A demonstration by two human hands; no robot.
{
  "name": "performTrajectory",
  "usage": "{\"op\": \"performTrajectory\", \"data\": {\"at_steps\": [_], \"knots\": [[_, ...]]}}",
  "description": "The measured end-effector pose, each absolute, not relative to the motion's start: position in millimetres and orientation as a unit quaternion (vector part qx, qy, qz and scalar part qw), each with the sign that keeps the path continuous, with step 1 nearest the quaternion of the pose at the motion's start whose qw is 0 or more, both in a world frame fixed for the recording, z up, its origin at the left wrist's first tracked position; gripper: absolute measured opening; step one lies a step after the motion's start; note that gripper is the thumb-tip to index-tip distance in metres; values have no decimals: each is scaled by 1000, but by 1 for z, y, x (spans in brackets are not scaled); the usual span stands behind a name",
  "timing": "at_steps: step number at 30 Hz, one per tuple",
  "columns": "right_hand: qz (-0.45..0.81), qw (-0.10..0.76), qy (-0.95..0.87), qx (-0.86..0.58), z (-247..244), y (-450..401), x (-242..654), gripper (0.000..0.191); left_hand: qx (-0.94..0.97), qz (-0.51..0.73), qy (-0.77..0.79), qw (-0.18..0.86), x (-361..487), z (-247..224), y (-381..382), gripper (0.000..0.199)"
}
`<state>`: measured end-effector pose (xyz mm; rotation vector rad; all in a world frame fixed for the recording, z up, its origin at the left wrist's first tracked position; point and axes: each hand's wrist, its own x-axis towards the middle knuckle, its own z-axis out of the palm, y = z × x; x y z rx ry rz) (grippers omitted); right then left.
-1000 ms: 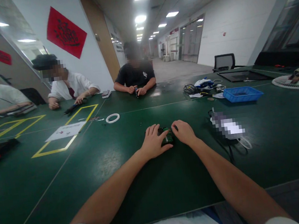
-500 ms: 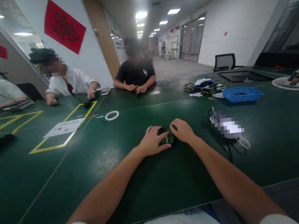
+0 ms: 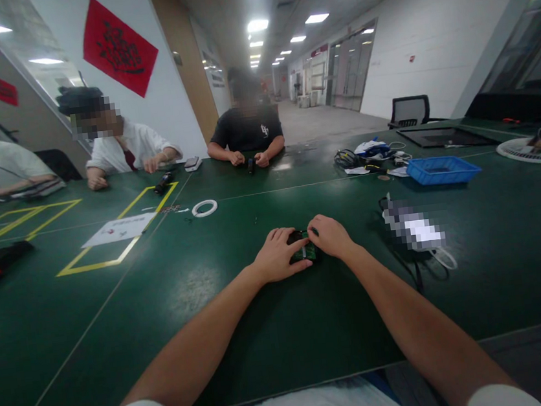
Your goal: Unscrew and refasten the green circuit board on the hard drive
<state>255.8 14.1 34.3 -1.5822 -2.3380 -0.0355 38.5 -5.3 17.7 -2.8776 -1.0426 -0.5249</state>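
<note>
On the dark green table, a small green circuit board (image 3: pixel 309 251) with dark edges lies flat between my hands. My left hand (image 3: pixel 276 254) grips it from the left, fingers across the top edge and over the board, thumb along the near edge. At the board's upper right, my right hand (image 3: pixel 331 236) is closed in a pinch. A small dark piece (image 3: pixel 313 231) shows at its fingertips, too small to name. Both palms face down, and the left fingers cover part of the board.
A blue tray (image 3: pixel 443 171) and tangled cables (image 3: pixel 346 159) are at the far right. Nearer, a partly blurred device (image 3: pixel 417 228) lies with cords. A white ring (image 3: pixel 204 208) and a paper sheet (image 3: pixel 120 229) lie left. Several people sit across the table.
My hands stay nearly in place on the board. Across the table, one person's hand has lifted off a black object; another person's hands have moved apart around a dark object.
</note>
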Motion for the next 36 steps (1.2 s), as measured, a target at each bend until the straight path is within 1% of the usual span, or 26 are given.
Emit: {"op": "performTrajectory", "data": {"at_steps": [5, 18, 28, 36], "knots": [[-14, 139, -822, -552, 38, 12, 254, 24, -927, -166, -336, 25, 39, 18, -6, 68], [-14, 161, -823, -544, 36, 15, 254, 20, -920, -175, -351, 4, 41, 20, -7, 69], [-20, 175, -827, -533, 31, 12, 258, 21, -918, -181, -352, 16, 41, 14, -5, 69], [-11, 188, -824, -534, 30, 13, 259, 17, -918, -180, -352, 16, 40, 18, -7, 70]]}}
